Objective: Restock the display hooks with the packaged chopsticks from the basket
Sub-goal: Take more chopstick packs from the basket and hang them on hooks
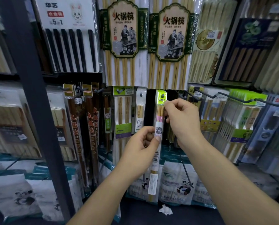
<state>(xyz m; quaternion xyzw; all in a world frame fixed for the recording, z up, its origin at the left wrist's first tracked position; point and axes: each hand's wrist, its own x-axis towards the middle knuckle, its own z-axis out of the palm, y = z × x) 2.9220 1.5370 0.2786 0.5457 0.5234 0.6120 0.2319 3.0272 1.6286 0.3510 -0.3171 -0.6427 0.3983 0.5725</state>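
Left hand [140,143] half behind chopstick packet [153,181]

**Definitely a shop aisle**

I'm looking at a retail wall: rows of packaged chopsticks [124,41] hanging off metal display hooks [186,171], price stickers [212,34] and a barcode [156,155] on packs, a dark shelving upright [33,95] on the left.

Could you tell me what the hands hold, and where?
A narrow clear pack of wooden chopsticks, green header: right hand pinches its top, left hand grips its middle.
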